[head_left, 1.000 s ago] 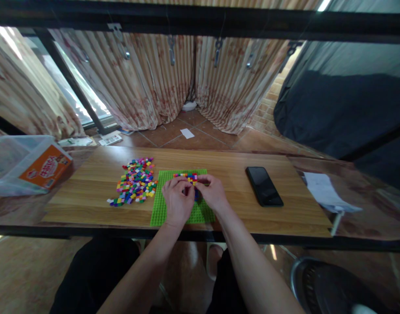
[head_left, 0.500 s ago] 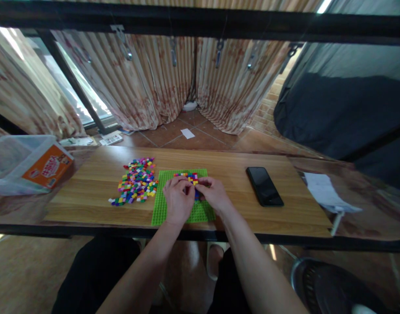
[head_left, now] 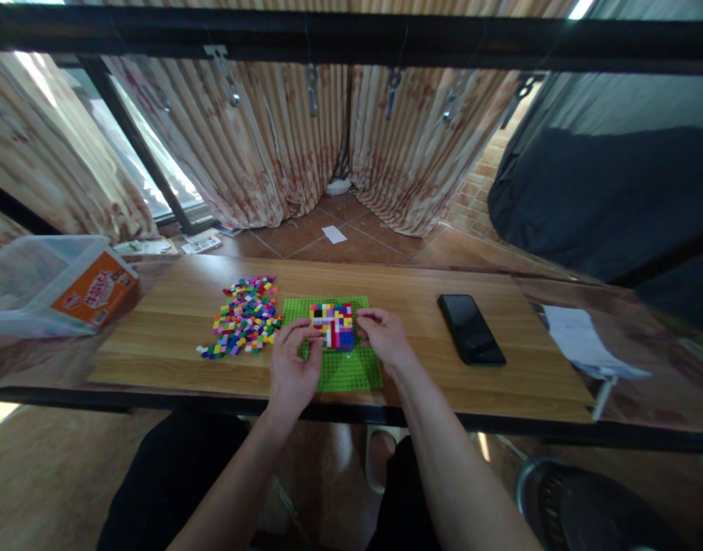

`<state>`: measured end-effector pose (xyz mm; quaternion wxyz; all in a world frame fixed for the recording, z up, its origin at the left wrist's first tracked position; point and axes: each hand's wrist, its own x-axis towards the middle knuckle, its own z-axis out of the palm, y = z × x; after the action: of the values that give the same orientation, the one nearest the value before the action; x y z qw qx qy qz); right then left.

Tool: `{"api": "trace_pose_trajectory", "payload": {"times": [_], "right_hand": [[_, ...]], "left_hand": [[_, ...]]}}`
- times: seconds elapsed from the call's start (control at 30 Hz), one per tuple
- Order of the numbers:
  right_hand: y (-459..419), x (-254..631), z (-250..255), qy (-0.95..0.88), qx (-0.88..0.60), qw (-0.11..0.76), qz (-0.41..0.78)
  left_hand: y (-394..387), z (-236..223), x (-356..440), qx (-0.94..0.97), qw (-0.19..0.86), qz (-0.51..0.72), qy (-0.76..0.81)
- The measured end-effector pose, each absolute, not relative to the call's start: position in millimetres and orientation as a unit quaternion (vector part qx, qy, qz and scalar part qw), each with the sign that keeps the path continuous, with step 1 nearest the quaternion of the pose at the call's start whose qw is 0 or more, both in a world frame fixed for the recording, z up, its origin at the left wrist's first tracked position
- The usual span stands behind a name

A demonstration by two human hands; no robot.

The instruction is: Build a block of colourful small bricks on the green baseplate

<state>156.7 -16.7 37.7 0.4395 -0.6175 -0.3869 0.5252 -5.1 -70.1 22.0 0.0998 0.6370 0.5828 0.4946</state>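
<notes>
A block of small multicoloured building bricks (head_left: 332, 327) covers the middle of a green studded baseplate (head_left: 351, 376). At its left edge is my left hand (head_left: 294, 363), the fingers curved and the thumb apart from the index finger, with nothing visible between them. My right hand (head_left: 384, 337) hovers at the block's right side over the baseplate's edge. Its fingers are bent and slightly apart, and I see no brick in them. A heap of loose bricks (head_left: 251, 317) in many colours lies just left of the baseplate.
The wooden table (head_left: 156, 337) carries a black phone (head_left: 472, 329) on the right. A clear plastic tub (head_left: 35, 306) with an orange label stands beyond the left end. White papers (head_left: 586, 344) lie past the right end. A dark bar (head_left: 351, 38) crosses overhead.
My hands have drawn apart from over the bricks, the left one moving left and the right one a little right. The brick block between them is now uncovered. The view has shifted slightly.
</notes>
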Motion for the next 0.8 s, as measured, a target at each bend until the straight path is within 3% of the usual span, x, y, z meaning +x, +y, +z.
{"api": "trace_pose_trajectory", "payload": {"times": [0.33, 0.8], "right_hand": [[-17, 156, 36, -0.420, -0.604, 0.440, 0.514], [-14, 157, 26, -0.476, -0.602, 0.434, 0.472]], "left_hand": [[-91, 7, -88, 0.601, -0.026, 0.378, 0.703], [-63, 5, -82, 0.650, -0.108, 0.286, 0.696]]}}
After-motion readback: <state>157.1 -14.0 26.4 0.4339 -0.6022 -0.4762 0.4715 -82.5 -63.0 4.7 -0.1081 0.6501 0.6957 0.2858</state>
